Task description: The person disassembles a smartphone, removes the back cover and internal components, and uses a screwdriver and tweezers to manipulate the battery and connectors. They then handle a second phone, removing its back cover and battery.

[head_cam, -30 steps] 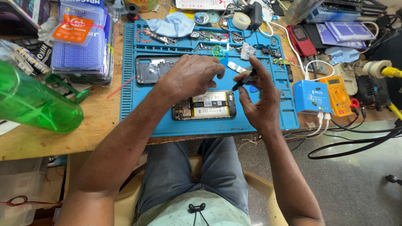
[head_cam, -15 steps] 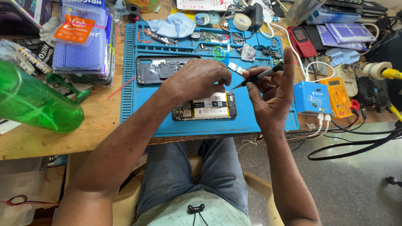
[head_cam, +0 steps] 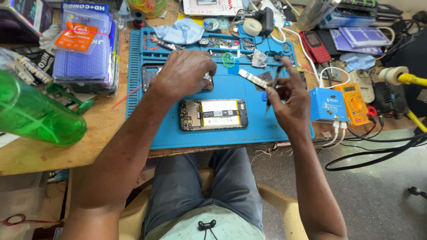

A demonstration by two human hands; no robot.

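Resting palm-down on the blue silicone work mat (head_cam: 147,133), the left hand (head_cam: 184,73) has its fingers curled over a small dark part at the mat's middle; what it grips is hidden. The right hand (head_cam: 287,100) is closed around a thin dark screwdriver-like tool (head_cam: 272,91), held nearly upright just right of the opened black smartphone with its white-labelled battery exposed (head_cam: 213,114). That phone lies flat between both hands. A translucent green plastic bottle (head_cam: 38,115) lies on the wooden desk (head_cam: 53,155).

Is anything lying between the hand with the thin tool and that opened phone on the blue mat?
Nothing visible: only bare blue mat separates the right hand, holding a thin dark tool, from the opened phone.
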